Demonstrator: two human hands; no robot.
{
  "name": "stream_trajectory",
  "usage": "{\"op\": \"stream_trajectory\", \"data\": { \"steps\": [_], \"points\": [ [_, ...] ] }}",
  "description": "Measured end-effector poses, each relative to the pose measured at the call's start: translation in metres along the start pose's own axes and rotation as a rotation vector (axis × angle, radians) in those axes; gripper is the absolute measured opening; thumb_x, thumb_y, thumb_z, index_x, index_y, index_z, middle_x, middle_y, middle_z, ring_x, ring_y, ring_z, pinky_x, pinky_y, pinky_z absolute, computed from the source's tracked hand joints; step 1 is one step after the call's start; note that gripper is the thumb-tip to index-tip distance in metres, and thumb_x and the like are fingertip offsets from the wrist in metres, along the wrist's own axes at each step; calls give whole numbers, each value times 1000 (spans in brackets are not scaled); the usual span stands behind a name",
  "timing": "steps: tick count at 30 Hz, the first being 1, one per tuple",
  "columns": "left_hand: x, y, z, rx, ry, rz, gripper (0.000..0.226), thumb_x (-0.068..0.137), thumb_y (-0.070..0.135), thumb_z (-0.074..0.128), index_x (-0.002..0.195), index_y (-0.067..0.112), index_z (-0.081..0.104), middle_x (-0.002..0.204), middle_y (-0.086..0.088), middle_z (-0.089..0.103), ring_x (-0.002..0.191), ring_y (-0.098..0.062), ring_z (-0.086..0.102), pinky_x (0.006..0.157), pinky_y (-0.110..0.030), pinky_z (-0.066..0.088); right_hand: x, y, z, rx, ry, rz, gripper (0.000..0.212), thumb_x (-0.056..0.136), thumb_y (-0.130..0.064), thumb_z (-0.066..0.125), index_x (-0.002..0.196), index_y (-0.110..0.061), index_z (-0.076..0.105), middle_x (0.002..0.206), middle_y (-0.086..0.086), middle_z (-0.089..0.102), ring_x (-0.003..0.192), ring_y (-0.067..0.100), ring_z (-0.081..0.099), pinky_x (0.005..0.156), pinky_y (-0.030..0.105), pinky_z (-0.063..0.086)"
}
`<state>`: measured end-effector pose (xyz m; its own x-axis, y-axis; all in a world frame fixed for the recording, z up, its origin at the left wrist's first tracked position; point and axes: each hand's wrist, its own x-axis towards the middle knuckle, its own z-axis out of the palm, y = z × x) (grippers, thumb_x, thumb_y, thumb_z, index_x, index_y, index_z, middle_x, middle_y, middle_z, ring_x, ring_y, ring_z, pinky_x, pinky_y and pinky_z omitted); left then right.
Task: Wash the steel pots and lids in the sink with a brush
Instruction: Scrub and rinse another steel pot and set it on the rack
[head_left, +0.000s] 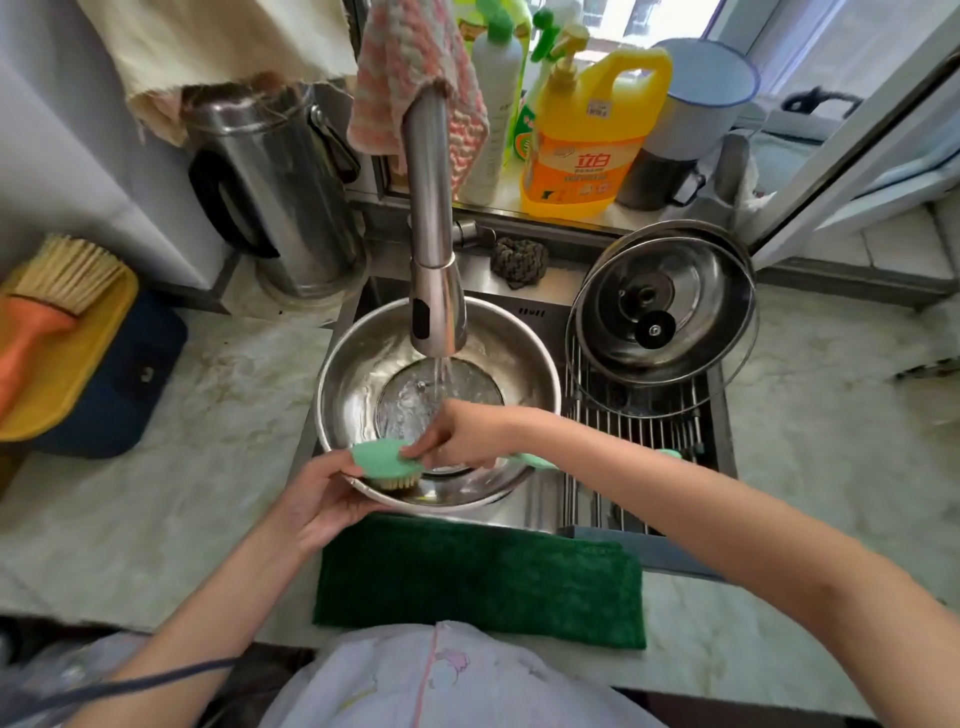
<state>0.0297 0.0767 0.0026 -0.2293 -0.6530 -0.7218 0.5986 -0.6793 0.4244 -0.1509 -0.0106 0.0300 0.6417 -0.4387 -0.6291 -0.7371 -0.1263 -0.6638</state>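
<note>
left hand (311, 501) grips pot (343, 384) rim | right hand (462, 434) holds brush (382, 458) | lid (405, 408) seemingly lying inside pot

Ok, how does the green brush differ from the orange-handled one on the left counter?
The green brush is gripped by the right hand, bristles down at the near rim of the steel basin; the orange-handled brush lies untouched on a yellow item, bristles facing sideways. The green brush works over the sink; the orange-handled brush sits on the left counter. Both have pale tan bristles.

marble counter (218, 395) w/ green cloth (478, 577) (front edge)
</note>
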Motion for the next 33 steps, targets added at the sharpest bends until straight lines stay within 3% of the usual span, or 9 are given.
{"op": "stream_trajectory", "data": {
  "steps": [3,6,11,14,17,21,25,29,33],
  "points": [
    [1,-5,7,16,-19,8,85,23,4,83,104,-7,58,91,-25,70,77,-34,71,56,-45,58,-4,0,-2,-37,137,22,30,94,-18,55,122,-21,65,109,-5,66,71,10,60,64,19,45],
    [1,-9,16,50,23,15,23,75,-3,46,95,-5,58,76,-19,70,65,-27,70,54,-41,59,11,-9,1,65,465,113,32,96,-19,49,127,-19,57,131,5,57,87,19,62,69,25,45],
    [6,-2,16,27,49,52,29,81,-7,34,101,-2,56,78,-16,71,66,-26,70,58,-43,59,2,-14,0,434,91,213,28,98,-13,45,125,-14,53,73,2,50,43,8,35,33,17,30],
    [6,4,15,37,60,75,42,60,3,56,100,-10,54,77,-20,71,66,-30,70,54,-40,59,-11,-3,2,107,21,168,25,96,-20,49,118,-21,61,96,10,63,49,14,45,40,20,41],
    [8,5,16,181,121,161,39,65,-2,49,104,-4,53,71,-11,71,60,-23,69,47,-37,57,-24,20,-3,-280,1,202,27,95,-25,49,114,-17,66,117,7,65,92,28,66,77,38,57],
    [14,7,19,333,129,314,78,56,0,50,129,26,38,110,-17,61,77,-32,66,48,-46,56,-29,51,-7,-711,336,429,29,88,-7,48,114,-10,62,110,7,65,102,29,63,71,31,44],
    [15,7,35,427,123,397,90,63,-1,50,137,43,25,127,-7,49,98,-42,60,49,-45,56,-21,73,-8,-473,485,433,38,88,-7,49,121,-19,62,112,8,65,101,30,63,72,32,45],
    [20,7,45,481,158,462,89,82,-14,42,143,44,15,141,-4,39,109,-37,56,50,-44,56,-18,58,19,31,313,334,33,92,-10,51,123,-17,63,135,1,56,93,20,65,79,29,55],
    [18,8,47,492,203,457,85,85,-13,42,144,42,15,140,-4,38,95,-29,61,54,-52,57,-25,41,32,138,224,202,33,98,-18,49,130,-17,56,138,3,51,60,-3,40,42,1,33]
  ]
}}
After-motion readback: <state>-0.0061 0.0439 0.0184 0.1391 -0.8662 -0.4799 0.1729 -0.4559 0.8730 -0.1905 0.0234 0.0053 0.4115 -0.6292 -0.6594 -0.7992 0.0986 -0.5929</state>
